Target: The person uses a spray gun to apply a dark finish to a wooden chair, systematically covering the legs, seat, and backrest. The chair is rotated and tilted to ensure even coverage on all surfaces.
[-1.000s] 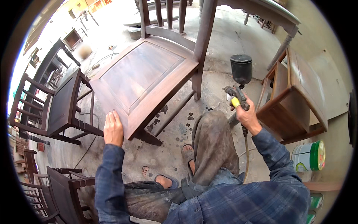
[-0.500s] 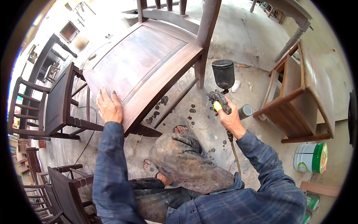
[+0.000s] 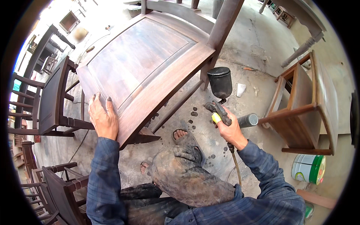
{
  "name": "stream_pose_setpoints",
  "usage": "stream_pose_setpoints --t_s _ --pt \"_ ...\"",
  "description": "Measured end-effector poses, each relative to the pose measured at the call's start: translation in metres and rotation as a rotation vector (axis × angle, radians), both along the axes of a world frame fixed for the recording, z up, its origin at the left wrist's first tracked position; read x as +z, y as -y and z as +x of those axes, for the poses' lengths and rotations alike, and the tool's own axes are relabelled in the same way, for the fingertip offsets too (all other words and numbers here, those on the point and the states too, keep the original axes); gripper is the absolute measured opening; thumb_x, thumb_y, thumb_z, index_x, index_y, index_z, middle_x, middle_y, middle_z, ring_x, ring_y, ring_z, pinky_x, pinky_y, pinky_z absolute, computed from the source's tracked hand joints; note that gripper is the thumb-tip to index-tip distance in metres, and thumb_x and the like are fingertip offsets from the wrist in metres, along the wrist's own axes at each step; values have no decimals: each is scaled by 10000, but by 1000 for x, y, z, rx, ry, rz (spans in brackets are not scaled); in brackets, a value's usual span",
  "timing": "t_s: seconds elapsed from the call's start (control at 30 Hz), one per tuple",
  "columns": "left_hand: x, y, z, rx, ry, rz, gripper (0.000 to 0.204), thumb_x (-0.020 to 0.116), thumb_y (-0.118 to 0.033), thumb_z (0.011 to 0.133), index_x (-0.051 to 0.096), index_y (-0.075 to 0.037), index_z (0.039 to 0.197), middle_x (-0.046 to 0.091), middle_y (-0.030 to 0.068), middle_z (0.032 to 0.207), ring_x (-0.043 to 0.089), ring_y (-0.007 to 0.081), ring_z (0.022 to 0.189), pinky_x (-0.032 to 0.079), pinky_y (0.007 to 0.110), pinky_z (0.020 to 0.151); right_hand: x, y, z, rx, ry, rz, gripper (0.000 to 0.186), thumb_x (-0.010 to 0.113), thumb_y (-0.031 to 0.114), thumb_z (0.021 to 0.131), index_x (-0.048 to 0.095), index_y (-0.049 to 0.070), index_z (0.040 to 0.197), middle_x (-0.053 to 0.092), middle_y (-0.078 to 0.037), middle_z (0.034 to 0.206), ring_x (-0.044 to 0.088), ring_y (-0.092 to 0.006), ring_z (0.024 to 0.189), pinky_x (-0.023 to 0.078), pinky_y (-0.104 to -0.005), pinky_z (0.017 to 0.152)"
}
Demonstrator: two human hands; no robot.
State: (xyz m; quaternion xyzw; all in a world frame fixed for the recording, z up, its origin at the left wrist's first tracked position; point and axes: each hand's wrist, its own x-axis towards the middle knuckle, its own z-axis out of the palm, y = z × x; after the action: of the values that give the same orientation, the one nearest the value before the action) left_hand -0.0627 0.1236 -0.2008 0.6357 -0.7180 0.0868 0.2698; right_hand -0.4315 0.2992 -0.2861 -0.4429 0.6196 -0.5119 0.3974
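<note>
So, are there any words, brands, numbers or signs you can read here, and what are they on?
No, none can be read.
White bucket with a green lid: it has coloured markings, but they are too small and blurred to read.
Spray gun: no writing I can make out.
Wooden chair: no writing to be seen.

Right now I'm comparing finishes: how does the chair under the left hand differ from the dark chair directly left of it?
The touched chair has a paler, streaky brown seat; the dark chair has a very dark brown one. The left hand rests on the touched chair; neither hand touches the dark chair. Both have panelled seats.
</note>
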Motion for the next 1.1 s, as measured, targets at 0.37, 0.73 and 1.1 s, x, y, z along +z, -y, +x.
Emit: stream_pose_setpoints --t_s 0.37,0.73,1.1 --pt "-1 -1 2 -7 18 -10 509 546 -339 1015 502 -23 1412 463 226 1472 397 380 1388 294 498 1146 -2 21 -16 -77 -180 -11 461 570 6 863 577 -6 1324 683 -118 1114 632 -150 978 491 -280 873" --pt "-1 0 -4 -9 -24 -67 525 600 -329 981 511 -18 1395 498 223 1432 401 377 1380 285 499 1150 5 -9 33 56 -86 13 421 586 4 851 614 -17 1271 668 -163 1237 629 -200 1132 466 -302 975" --pt "-1 1 -9 9 -6 -81 559 610 -358 975 501 -15 1401 497 213 1433 388 370 1388 273 502 1155 13 -29 77 276 -40 -44 422 594 31 873 597 -41 1288 661 -173 1264 619 -205 1163 451 -314 1006"
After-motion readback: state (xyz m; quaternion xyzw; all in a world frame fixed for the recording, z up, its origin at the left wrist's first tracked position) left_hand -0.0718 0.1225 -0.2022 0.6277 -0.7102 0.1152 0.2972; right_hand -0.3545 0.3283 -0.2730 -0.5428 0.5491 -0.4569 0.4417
